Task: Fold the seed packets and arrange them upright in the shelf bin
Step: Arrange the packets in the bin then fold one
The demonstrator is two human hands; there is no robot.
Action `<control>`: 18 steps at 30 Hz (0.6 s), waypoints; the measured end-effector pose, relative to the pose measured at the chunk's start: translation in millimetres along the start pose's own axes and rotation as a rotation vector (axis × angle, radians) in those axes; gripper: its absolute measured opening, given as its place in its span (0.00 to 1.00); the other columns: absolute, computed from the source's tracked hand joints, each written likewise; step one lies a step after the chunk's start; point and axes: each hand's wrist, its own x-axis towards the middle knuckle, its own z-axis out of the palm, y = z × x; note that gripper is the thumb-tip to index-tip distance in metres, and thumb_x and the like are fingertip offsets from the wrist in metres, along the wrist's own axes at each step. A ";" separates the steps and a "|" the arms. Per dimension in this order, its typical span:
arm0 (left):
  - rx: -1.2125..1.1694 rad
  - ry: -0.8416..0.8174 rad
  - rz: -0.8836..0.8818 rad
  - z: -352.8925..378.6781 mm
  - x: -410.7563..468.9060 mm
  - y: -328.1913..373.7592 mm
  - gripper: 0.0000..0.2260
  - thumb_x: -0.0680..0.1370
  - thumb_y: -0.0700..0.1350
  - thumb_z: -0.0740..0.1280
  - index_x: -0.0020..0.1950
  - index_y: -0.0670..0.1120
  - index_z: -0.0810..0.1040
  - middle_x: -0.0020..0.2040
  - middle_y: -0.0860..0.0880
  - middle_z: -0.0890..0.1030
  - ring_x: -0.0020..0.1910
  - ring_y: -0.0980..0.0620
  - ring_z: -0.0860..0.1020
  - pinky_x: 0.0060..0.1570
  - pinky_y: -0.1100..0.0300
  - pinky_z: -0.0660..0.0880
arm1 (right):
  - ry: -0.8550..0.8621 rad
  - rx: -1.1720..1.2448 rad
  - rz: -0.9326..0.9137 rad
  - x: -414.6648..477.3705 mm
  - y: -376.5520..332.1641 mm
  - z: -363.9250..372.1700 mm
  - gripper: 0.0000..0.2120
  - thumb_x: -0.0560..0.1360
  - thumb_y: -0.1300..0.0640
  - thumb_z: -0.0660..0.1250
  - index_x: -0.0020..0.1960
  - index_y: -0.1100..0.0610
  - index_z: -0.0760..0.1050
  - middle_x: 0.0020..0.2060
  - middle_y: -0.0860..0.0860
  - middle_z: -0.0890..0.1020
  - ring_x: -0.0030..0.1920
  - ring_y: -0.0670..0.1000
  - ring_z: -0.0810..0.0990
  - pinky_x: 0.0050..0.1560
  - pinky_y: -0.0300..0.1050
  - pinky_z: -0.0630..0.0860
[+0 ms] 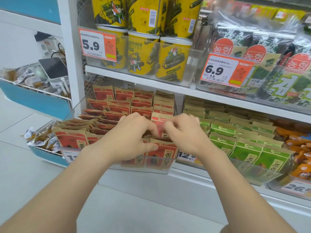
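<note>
Left hand [133,137] and right hand [185,132] both pinch one red packet [160,127], upright near the front right corner of the clear bin [158,167], amid rows of other packets [70,138].

Upper shelf: yellow canisters [143,52] stacked two high, the lower row in a clear tray fronted by a 5.9 price tag [97,45]. To their right, seaweed packs [255,52] behind a 6.9 price tag [225,71]. Lower shelf, far right: orange snack packs [299,148]. Left of the shelving: a white device [53,71] and wrapped snacks [40,137] in blue-edged trays.
</note>
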 end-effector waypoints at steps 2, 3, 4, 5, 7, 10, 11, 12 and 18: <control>0.002 0.009 0.025 1.1 1.7 -1.6 0.04 0.78 0.58 0.77 0.51 0.62 0.86 0.49 0.66 0.83 0.59 0.56 0.74 0.72 0.42 0.68 | 0.164 0.107 0.020 6.8 0.0 3.1 0.13 0.80 0.53 0.63 0.55 0.49 0.86 0.37 0.42 0.80 0.48 0.54 0.82 0.67 0.60 0.74; 0.002 0.001 0.031 1.5 2.4 -1.4 0.02 0.79 0.56 0.76 0.49 0.61 0.86 0.48 0.65 0.83 0.59 0.56 0.74 0.71 0.42 0.68 | 0.225 0.134 0.048 11.2 -1.8 2.9 0.17 0.79 0.55 0.64 0.65 0.47 0.84 0.42 0.42 0.80 0.55 0.56 0.82 0.68 0.60 0.74; 0.000 -0.010 0.034 1.9 2.8 -1.0 0.02 0.79 0.55 0.76 0.47 0.60 0.86 0.47 0.64 0.83 0.59 0.55 0.74 0.70 0.43 0.68 | 0.242 0.147 0.078 15.8 -4.3 1.9 0.22 0.78 0.56 0.65 0.71 0.47 0.80 0.47 0.45 0.82 0.61 0.58 0.81 0.69 0.60 0.73; 0.001 -0.020 0.036 2.2 2.6 -0.6 0.04 0.79 0.55 0.76 0.45 0.61 0.84 0.47 0.64 0.83 0.59 0.55 0.73 0.70 0.45 0.68 | 0.229 0.126 0.115 20.9 -5.3 2.1 0.25 0.79 0.56 0.65 0.75 0.46 0.77 0.54 0.48 0.84 0.66 0.59 0.78 0.69 0.58 0.70; -0.004 -0.032 0.041 1.9 1.3 -0.5 0.06 0.79 0.55 0.76 0.44 0.63 0.83 0.46 0.64 0.83 0.59 0.55 0.73 0.69 0.45 0.68 | 0.128 0.018 0.169 30.9 -8.3 4.6 0.27 0.80 0.56 0.64 0.79 0.44 0.72 0.65 0.50 0.83 0.73 0.59 0.69 0.64 0.54 0.61; -0.011 -0.042 0.046 2.2 0.8 -0.5 0.01 0.79 0.55 0.75 0.49 0.61 0.86 0.47 0.63 0.84 0.59 0.55 0.74 0.69 0.47 0.70 | 0.016 -0.160 0.217 40.0 -11.8 8.6 0.26 0.78 0.55 0.66 0.76 0.46 0.74 0.68 0.53 0.80 0.72 0.64 0.65 0.63 0.59 0.60; -0.002 -0.044 0.049 3.3 0.6 -0.6 0.02 0.79 0.56 0.75 0.51 0.60 0.87 0.47 0.62 0.84 0.58 0.55 0.73 0.68 0.48 0.70 | 0.009 -0.210 0.222 42.0 -12.5 9.4 0.24 0.77 0.55 0.66 0.72 0.48 0.77 0.66 0.54 0.81 0.69 0.64 0.66 0.63 0.60 0.61; 0.015 -0.049 0.051 4.3 0.0 0.1 0.04 0.79 0.56 0.75 0.53 0.60 0.86 0.47 0.61 0.83 0.58 0.55 0.72 0.66 0.49 0.71 | 0.003 -0.248 0.225 43.6 -13.0 9.1 0.21 0.75 0.55 0.67 0.68 0.49 0.79 0.63 0.55 0.81 0.67 0.64 0.67 0.61 0.60 0.61; 0.082 -0.029 0.061 10.3 -2.7 2.5 0.09 0.79 0.59 0.74 0.58 0.60 0.84 0.48 0.60 0.83 0.59 0.56 0.70 0.64 0.50 0.72 | -0.034 -0.334 0.123 36.7 -10.7 3.0 0.15 0.78 0.54 0.73 0.64 0.48 0.82 0.60 0.51 0.84 0.68 0.60 0.73 0.66 0.60 0.62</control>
